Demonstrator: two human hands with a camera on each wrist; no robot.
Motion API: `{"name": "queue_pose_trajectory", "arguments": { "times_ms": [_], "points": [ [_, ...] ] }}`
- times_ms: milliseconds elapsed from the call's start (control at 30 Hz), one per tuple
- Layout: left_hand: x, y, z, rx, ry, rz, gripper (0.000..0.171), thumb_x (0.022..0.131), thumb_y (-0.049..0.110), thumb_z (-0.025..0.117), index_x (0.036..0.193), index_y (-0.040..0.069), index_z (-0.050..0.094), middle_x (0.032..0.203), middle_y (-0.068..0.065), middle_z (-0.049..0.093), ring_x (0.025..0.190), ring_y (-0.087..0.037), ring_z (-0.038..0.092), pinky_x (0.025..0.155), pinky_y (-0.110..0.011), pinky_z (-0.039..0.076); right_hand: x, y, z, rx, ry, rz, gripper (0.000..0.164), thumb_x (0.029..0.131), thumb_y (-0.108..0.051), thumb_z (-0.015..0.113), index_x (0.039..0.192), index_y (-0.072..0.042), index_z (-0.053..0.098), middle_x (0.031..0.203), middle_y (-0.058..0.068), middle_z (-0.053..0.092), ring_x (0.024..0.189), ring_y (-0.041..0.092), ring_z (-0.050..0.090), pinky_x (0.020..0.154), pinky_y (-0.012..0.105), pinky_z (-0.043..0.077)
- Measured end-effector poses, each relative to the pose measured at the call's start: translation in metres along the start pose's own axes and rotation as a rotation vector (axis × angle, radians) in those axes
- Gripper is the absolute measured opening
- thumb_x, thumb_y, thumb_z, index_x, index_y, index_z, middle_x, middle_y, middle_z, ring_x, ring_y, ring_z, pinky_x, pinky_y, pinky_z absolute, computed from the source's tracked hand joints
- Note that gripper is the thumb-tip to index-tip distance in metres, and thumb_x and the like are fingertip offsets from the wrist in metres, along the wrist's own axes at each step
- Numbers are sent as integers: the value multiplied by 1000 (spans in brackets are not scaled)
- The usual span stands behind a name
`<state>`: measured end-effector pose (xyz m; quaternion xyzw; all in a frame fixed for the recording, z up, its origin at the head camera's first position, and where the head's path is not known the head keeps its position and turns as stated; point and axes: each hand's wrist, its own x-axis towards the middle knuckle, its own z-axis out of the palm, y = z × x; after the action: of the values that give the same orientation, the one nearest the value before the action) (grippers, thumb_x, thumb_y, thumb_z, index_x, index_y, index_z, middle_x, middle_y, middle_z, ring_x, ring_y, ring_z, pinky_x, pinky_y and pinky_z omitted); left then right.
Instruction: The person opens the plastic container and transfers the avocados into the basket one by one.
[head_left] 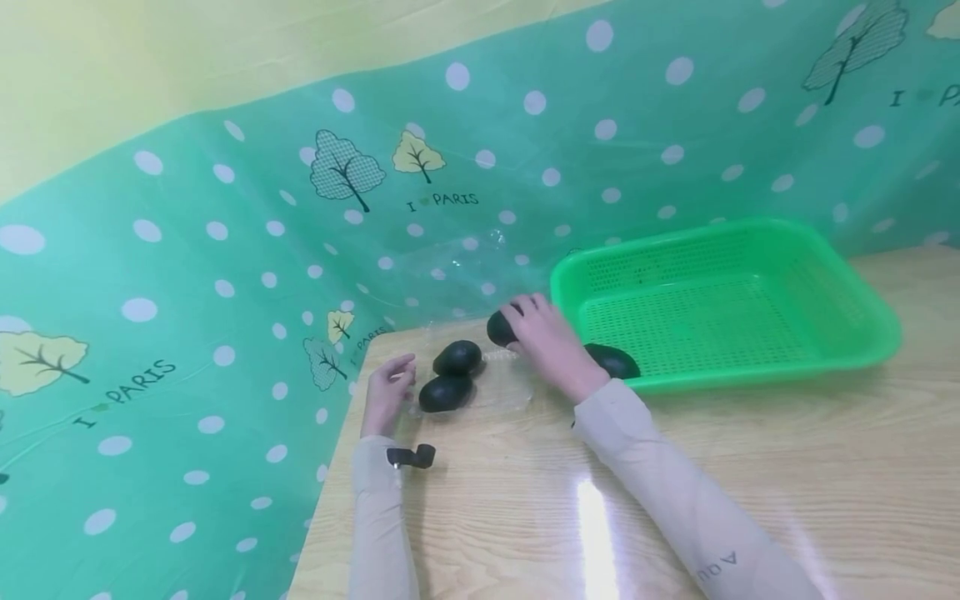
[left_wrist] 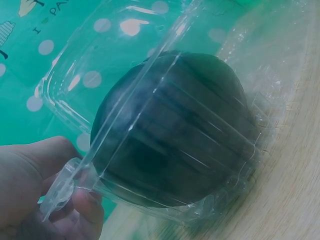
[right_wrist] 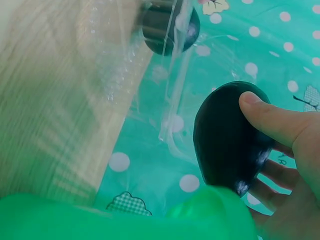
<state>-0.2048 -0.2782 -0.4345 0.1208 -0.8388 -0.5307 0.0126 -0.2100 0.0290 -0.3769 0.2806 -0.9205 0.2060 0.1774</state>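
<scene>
Right hand clasping avocado, left pinching container

Table has pale wood-look top, fine grain running mostly sideways. Left edge goes slanting up to far left corner. On near part of top, long white streak of reflected light. Directly on table, near far left corner: clear plastic clamshell, opened, lid raised at far side. Just beside it, to right: large green plastic basket, standing upright, rectangular with rounded corners, many small openings in bottom and walls.
</scene>
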Motion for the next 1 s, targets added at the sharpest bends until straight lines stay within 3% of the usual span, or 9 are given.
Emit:
{"name": "queue_pose_trajectory", "arguments": {
  "times_ms": [333,1000],
  "points": [
    [-1,-3,-1,19,5,-11,39,100,16,55,138,7,56,127,-20,59,104,-33,59,65,-21,50,-6,4,-13,35,-24,88,60,86,-20,78,138,0,53,136,20,55,125,36,49,106,49,44],
    [1,0,-1,24,-11,-5,38,101,17,55,138,8,57,125,-18,60,102,-30,60,64,-21,51,-17,25,-33,59,25,160,58,88,-18,76,137,2,52,136,24,53,125,40,47,104,54,43]
  ]
}}
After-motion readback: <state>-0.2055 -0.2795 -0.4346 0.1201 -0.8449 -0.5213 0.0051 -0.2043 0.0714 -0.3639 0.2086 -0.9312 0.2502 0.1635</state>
